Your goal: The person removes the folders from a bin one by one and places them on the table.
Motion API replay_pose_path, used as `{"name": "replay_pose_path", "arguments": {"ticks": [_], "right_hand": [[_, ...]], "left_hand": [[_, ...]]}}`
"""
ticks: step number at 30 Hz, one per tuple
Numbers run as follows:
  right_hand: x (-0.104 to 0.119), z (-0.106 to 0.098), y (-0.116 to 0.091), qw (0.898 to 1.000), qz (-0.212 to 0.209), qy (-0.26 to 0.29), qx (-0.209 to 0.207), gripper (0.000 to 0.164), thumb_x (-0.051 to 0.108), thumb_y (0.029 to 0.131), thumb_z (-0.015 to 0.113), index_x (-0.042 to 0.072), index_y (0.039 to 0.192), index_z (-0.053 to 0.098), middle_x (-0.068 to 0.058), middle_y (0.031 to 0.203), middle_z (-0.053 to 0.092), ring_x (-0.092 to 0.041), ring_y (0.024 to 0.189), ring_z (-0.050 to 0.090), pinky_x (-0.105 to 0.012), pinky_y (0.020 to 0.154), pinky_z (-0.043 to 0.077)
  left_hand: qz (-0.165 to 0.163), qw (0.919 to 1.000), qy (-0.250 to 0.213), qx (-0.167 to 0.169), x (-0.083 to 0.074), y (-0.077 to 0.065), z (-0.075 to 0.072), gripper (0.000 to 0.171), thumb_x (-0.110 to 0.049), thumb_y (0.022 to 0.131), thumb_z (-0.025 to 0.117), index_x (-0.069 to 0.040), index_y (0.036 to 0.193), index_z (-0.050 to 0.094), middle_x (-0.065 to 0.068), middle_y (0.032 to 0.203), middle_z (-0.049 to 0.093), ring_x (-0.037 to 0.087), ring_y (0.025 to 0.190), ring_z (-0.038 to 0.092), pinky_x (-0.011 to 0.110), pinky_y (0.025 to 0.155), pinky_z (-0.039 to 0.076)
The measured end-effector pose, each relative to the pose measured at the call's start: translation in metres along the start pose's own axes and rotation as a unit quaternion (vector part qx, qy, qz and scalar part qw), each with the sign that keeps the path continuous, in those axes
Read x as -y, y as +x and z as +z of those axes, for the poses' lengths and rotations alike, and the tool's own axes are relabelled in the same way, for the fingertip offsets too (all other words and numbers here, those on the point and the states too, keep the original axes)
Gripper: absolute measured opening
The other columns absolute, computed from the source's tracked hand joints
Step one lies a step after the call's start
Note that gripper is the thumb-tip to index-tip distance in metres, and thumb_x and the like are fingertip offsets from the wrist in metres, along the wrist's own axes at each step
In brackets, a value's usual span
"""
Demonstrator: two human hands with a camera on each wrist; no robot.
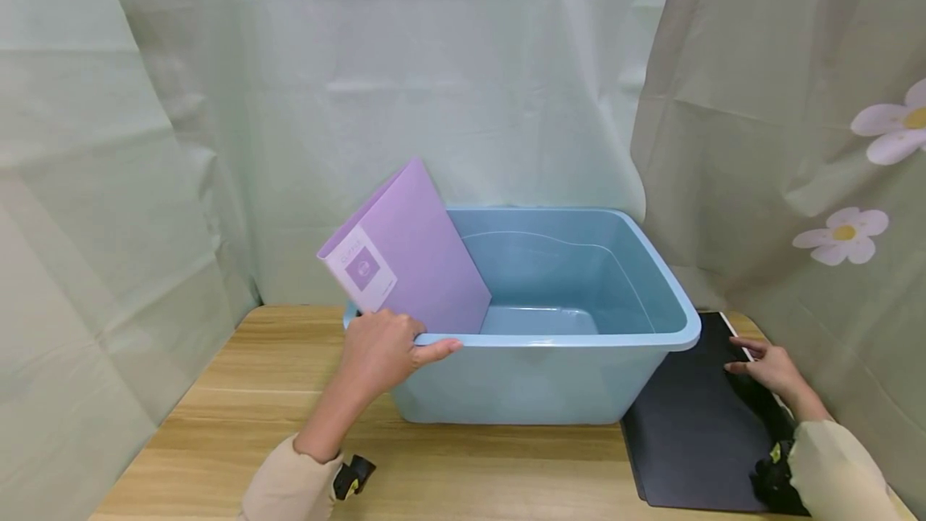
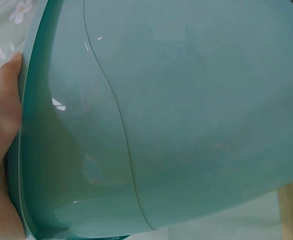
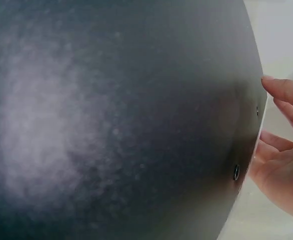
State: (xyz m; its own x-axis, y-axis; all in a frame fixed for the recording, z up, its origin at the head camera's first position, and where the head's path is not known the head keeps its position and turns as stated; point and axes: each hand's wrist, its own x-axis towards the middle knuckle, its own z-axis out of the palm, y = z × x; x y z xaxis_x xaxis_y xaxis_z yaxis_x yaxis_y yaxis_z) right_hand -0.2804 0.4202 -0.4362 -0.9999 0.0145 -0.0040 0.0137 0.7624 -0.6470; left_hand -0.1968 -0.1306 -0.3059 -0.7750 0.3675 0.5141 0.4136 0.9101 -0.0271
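Observation:
A light blue plastic tub (image 1: 535, 380) stands on the wooden table. Leaning inside its left end is a purple file folder (image 1: 434, 264) with a white label, tilted and rising above the rim. My left hand (image 1: 387, 348) grips the tub's near rim at the left corner, beside the folder; the thumb lies along the rim and the other fingertips are hidden. To the right of the tub lies a black binder (image 1: 694, 424) with small metal rivets. My right hand (image 3: 286, 145) is at its right edge, fingers spread and fairly straight, with a fingertip touching the edge.
The wooden table (image 1: 239, 416) reaches left and in front of the tub. Pale cloth (image 1: 434, 63) hangs behind the table and at both sides, with printed flowers (image 1: 842, 236) on the right. The right-hand cloth comes close to the binder.

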Motion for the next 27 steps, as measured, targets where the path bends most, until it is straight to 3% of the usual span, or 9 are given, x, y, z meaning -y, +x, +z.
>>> {"name": "replay_pose_path", "arguments": {"ticks": [6,14,18,23,26,27], "right_hand": [[0.000,-0.001,-0.003,1.000,0.018,0.006,0.021,0.069,0.022,0.082,0.064,-0.017,0.129,0.032,-0.046,0.129,0.023,-0.060,0.115,0.027,-0.061,0.089,0.032],[0.007,-0.003,-0.009,1.000,-0.008,-0.005,0.008,0.066,0.024,0.085,0.062,-0.017,0.128,0.035,-0.046,0.125,0.030,-0.058,0.111,0.032,-0.061,0.086,0.035],[0.013,-0.005,-0.010,1.000,-0.020,0.009,0.008,0.065,0.021,0.086,0.062,-0.017,0.129,0.032,-0.044,0.127,0.029,-0.059,0.114,0.030,-0.060,0.087,0.034],[0.023,-0.009,-0.010,0.999,-0.042,0.002,-0.006,0.064,0.018,0.085,0.063,-0.017,0.129,0.034,-0.043,0.126,0.033,-0.056,0.114,0.035,-0.032,0.077,0.046],[0.030,-0.012,-0.010,0.999,-0.044,0.002,-0.007,0.064,0.020,0.086,0.062,-0.016,0.130,0.033,-0.043,0.126,0.033,-0.055,0.114,0.037,-0.030,0.075,0.046],[0.033,-0.013,-0.010,0.999,-0.043,0.006,-0.004,0.064,0.020,0.087,0.061,-0.016,0.131,0.032,-0.043,0.127,0.032,-0.055,0.114,0.036,-0.036,0.078,0.047]], "left_hand": [[-0.002,1.0000,0.001,-0.005,-0.001,0.000,0.000,0.066,-0.073,0.077,0.041,-0.017,0.047,0.024,-0.008,0.047,0.011,0.006,0.044,0.011,0.021,0.042,0.009],[0.001,0.9999,0.009,-0.014,0.001,0.000,0.002,0.067,-0.078,0.076,0.031,-0.018,0.046,0.024,-0.008,0.047,0.011,0.007,0.043,0.010,0.021,0.041,0.009],[0.000,0.9999,0.003,-0.010,0.001,0.001,0.003,0.066,-0.076,0.076,0.036,-0.019,0.047,0.024,-0.008,0.047,0.011,0.007,0.043,0.010,0.022,0.041,0.009],[0.000,1.0000,0.002,-0.006,0.001,0.002,0.003,0.066,-0.076,0.076,0.036,-0.019,0.047,0.023,-0.008,0.047,0.011,0.007,0.043,0.011,0.022,0.042,0.008],[0.002,0.9999,0.003,-0.012,0.002,0.002,0.002,0.066,-0.078,0.076,0.029,-0.018,0.047,0.023,-0.008,0.048,0.010,0.008,0.044,0.010,0.022,0.042,0.009],[0.001,0.9999,0.003,-0.012,0.002,0.002,0.003,0.067,-0.078,0.076,0.029,-0.018,0.047,0.023,-0.008,0.048,0.010,0.008,0.044,0.011,0.022,0.041,0.009]]}}
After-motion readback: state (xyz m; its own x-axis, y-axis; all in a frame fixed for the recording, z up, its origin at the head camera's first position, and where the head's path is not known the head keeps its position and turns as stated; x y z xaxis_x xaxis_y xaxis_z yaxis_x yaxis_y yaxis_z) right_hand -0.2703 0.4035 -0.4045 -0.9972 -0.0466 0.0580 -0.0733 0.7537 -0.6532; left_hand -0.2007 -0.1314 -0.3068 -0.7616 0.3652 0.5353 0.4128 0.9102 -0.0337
